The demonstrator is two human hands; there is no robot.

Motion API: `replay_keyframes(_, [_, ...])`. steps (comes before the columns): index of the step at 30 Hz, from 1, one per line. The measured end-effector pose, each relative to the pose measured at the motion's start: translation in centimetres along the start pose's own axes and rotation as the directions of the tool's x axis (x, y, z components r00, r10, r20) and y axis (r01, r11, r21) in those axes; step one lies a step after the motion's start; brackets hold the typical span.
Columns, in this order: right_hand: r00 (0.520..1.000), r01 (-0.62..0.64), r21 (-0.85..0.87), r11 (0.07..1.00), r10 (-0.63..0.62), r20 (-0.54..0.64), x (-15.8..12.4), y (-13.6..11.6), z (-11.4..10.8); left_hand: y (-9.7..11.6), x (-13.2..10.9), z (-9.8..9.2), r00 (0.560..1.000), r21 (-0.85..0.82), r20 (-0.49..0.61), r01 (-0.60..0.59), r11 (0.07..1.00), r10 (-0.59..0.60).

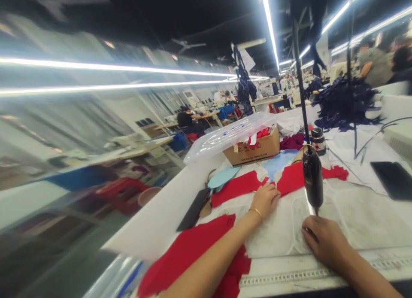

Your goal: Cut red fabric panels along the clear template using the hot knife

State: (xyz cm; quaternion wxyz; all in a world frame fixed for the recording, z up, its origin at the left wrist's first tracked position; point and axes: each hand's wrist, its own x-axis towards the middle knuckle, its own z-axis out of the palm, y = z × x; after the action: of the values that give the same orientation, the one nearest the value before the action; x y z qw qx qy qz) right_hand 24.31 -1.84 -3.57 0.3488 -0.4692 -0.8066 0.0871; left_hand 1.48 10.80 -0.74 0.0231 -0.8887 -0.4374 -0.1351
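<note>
Both hands rest on the pale work surface (pixel 360 216). The left hand (pixel 265 199), open and wearing a gold bangle, lies flat on cut red fabric (pixel 236 188), gripping nothing. The right hand (pixel 325 242), loosely curled and empty, sits just beside a dark bottle-shaped device (pixel 313 177). Farther off, a cardboard box (pixel 252 150) holds red cloth (pixel 262 133) under a clear plastic sheet (pixel 225 135).

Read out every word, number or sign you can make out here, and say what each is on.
"MEAS" plus blurred characters: on the cardboard box.
Marks on the measuring tape along the table edge: too small to read.
Blue marks on the clear plastic cover: too blurred to read.
</note>
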Motion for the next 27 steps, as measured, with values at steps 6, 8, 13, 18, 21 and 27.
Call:
replay_keyframes(6, [0.991, 0.057, 0.008, 0.998, -0.056, -0.120, 0.0, 0.2, 0.1, 2.5, -2.5, -1.1, 0.986, 0.034, -0.115, -0.119, 0.992, 0.123])
replay_keyframes(8, [0.988, 0.100, 0.004, 0.995, -0.099, -0.120, -0.1, 0.3, 0.3, 3.8, -3.5, -1.6, 0.972, 0.047, -0.136, -0.189, 0.981, 0.194])
replay_keyframes(13, [0.994, 0.106, 0.029, 0.994, -0.107, 0.002, -0.2, 0.2, 0.8, 6.3, -5.6, -3.2, 0.927, 0.059, -0.164, -0.332, 0.941, 0.337])
replay_keyframes(18, [0.998, 0.064, 0.043, 0.997, -0.063, -0.013, -0.1, 0.3, 1.2, 7.8, -7.0, -5.0, 0.917, -0.086, -0.203, -0.366, 0.927, 0.343])
replay_keyframes(21, [0.999, 0.032, 0.069, 0.997, -0.031, -0.024, 0.1, 0.4, 1.3, 8.2, -8.0, -6.3, 0.960, -0.345, -0.160, -0.272, 0.898, 0.229])
replay_keyframes(27, [0.997, -0.083, 0.252, 0.964, 0.079, 0.026, 0.3, 0.2, -0.5, 7.2, -9.8, -9.6, 0.994, -0.651, 0.109, 0.089, 0.754, -0.023])
